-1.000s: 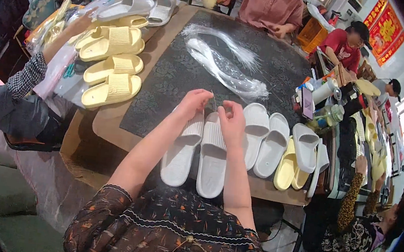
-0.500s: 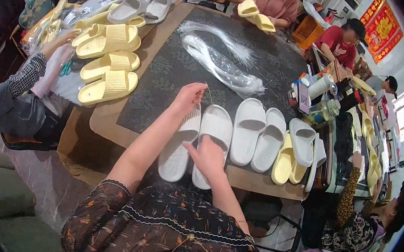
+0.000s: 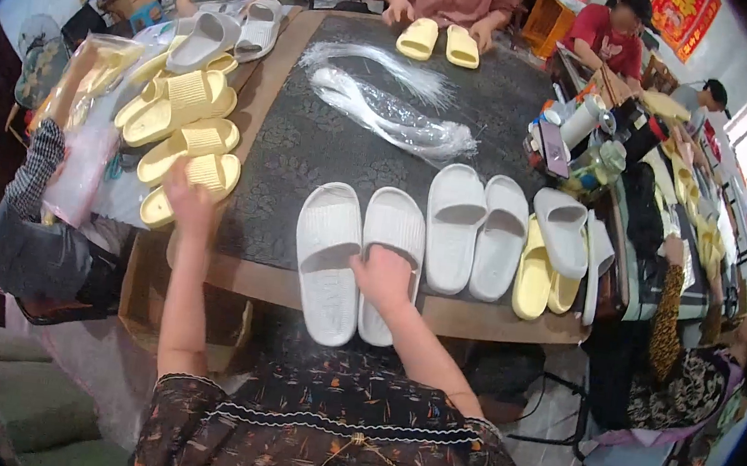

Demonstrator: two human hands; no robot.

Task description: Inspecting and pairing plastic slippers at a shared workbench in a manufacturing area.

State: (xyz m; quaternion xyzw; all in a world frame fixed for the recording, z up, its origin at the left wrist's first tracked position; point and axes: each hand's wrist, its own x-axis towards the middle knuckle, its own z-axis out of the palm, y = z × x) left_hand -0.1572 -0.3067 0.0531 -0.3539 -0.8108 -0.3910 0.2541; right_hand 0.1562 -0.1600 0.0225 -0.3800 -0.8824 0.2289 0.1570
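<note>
Now the right hand [image 3: 383, 275] grips a white slipper [image 3: 390, 271] while the left hand [image 3: 190, 205] stretches, open, over a yellow slipper [image 3: 192, 182].

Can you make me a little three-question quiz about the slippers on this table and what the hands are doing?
1. True or false: the right hand rests on a white slipper.
2. What colour is the slipper that the left hand reaches to?
A. red
B. pale yellow
C. black
3. Fill in: the crumpled clear plastic bag lies on the dark ____.

Key:
1. True. It sits on the right one of the two white slippers nearest the table's front edge.
2. B. The hand is at the nearest slipper of the yellow row on the left.
3. Table top.
</note>
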